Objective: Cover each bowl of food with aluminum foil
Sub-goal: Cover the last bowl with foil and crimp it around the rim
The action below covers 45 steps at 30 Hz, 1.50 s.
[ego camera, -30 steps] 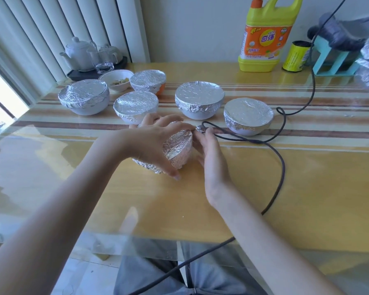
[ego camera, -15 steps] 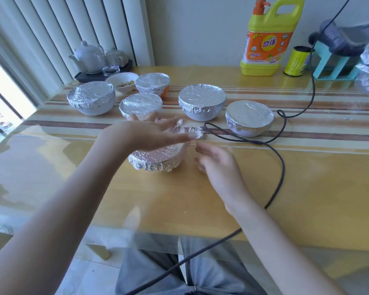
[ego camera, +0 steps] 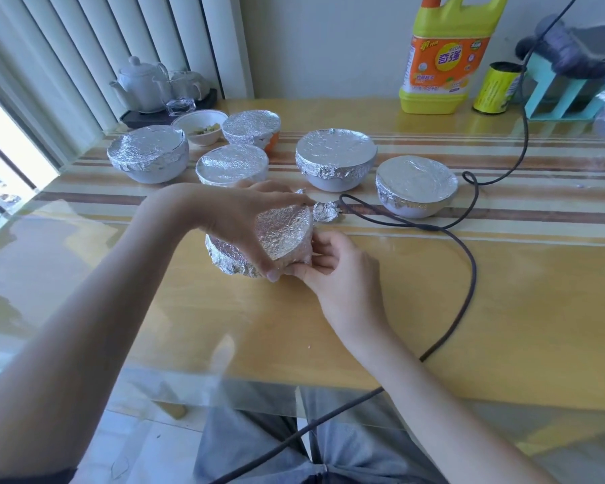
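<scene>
Glossy yellow tabletop (ego camera: 503,309) carried a foil-wrapped bowl (ego camera: 280,235) at the frame center, tilted. Both hands gripped it: left hand (ego camera: 238,218) curled over the top, right hand (ego camera: 332,267) pinching its lower edge.

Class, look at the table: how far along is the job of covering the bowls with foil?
Done: five bowls at the back wear foil, for example the large left one and the far right one. In hand: the left hand and right hand grip a sixth foil-wrapped bowl, tilted, edges being pressed. Left: the small white bowl with food showing.
</scene>
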Available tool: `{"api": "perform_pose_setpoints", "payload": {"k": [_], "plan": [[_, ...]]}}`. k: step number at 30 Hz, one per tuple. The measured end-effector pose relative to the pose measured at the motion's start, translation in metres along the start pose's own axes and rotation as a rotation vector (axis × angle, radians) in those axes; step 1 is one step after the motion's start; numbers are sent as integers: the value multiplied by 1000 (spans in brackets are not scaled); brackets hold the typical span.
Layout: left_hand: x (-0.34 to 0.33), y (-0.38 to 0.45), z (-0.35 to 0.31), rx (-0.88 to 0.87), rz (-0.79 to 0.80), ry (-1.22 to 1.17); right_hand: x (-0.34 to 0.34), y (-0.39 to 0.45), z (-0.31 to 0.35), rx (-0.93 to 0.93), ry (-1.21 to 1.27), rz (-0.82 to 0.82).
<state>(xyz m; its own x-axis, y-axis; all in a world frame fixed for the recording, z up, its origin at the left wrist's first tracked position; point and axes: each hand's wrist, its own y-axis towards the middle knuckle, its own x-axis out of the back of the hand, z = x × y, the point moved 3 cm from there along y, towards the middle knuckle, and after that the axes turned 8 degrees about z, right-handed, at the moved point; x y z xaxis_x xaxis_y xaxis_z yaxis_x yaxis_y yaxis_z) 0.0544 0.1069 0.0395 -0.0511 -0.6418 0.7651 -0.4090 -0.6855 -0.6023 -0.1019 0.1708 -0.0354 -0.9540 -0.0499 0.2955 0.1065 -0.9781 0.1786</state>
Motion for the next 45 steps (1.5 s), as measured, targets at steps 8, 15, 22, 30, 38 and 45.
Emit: {"api": "perform_pose_setpoints", "payload": {"k": [8, 15, 22, 30, 38, 45], "plan": [[0, 0, -1, 21, 2, -2, 7, -5, -5, -17, 98, 36], [1, 0, -1, 27, 9, -9, 21, 15, -7, -74, 169, 182], [1, 1, -4, 46, 20, -13, 33, 52, 2, -36, 63, 483], [1, 0, -7, 53, 22, -21, 37, 59, 3, 52, -229, 316], [-1, 0, -7, 55, 19, -12, 27, 50, -8, -236, 162, 494], [-7, 0, -9, 46, -58, -18, 1, -38, 13, -135, 315, 61]]}}
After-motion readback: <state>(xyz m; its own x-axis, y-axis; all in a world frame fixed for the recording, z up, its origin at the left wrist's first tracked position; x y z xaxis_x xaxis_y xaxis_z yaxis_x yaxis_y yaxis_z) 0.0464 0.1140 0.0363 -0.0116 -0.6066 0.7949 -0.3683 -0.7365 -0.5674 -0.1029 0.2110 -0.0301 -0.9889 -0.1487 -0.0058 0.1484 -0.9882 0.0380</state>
